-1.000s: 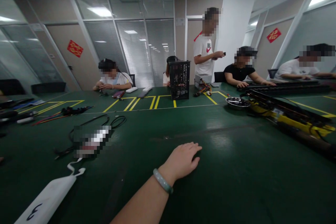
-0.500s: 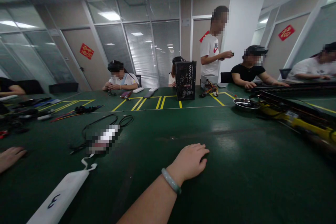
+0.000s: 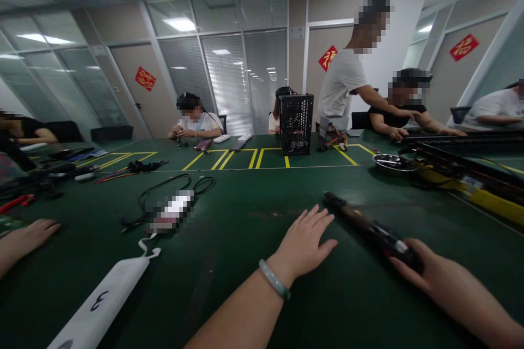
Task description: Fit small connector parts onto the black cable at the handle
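My left hand (image 3: 305, 242), with a pale green bracelet on the wrist, lies flat on the green table (image 3: 254, 283) with its fingers spread, holding nothing. My right hand (image 3: 429, 275) comes in from the lower right, closed around the near end of a long dark rod-shaped tool (image 3: 360, 221). The tool lies low over the table, and its far tip points up-left, just past my left fingertips. It is blurred by motion.
Another person's hand (image 3: 28, 234) rests at the left edge. A white pouch (image 3: 102, 300), black cables (image 3: 164, 188) and a blurred device lie to the left. A black computer case (image 3: 296, 124), metal bowl (image 3: 388, 162) and a long black-yellow assembly (image 3: 470, 177) stand farther back. Several people sit around the table.
My right hand has come into view from the right with the long dark tool. My left hand's fingers have spread apart. The standing person now leans toward the seated one.
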`<state>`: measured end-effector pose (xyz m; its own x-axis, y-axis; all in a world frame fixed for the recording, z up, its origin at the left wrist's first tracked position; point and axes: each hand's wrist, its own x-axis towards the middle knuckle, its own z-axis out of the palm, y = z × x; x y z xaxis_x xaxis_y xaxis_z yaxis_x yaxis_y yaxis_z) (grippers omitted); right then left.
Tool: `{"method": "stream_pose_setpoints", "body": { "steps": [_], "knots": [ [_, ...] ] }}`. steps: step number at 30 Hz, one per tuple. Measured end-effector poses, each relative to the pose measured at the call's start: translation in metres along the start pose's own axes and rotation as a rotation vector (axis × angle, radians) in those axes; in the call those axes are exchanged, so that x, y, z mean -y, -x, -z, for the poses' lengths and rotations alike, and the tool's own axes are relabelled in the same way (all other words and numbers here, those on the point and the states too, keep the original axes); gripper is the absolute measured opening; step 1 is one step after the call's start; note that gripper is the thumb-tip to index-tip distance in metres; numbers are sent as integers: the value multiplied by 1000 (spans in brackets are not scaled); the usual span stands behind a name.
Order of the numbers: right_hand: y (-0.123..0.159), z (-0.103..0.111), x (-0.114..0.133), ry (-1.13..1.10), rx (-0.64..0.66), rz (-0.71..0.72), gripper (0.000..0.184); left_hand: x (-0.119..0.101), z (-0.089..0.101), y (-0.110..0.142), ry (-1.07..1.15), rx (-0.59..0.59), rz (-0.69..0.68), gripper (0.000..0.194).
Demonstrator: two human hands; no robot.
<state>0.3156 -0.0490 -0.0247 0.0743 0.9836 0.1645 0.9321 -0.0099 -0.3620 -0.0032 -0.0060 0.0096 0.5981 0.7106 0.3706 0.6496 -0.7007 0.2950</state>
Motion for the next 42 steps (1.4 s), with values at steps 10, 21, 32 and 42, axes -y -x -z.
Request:
{"method": "stream_pose_setpoints", "body": {
  "steps": [10,21,32,42],
  "knots": [
    [-61,-42,155,-3,260,758,49,19,5,4,-91,-167,286,39],
    [-68,-3,122,73,254,281,42,23,5,5,-103,-89,325,36],
    [-51,-5,121,-165,693,345,13,6,10,1,-185,-12,199,37],
    [-62,0,109,-708,1073,279,11,-12,12,6,-149,112,163,24]
  ]
}}
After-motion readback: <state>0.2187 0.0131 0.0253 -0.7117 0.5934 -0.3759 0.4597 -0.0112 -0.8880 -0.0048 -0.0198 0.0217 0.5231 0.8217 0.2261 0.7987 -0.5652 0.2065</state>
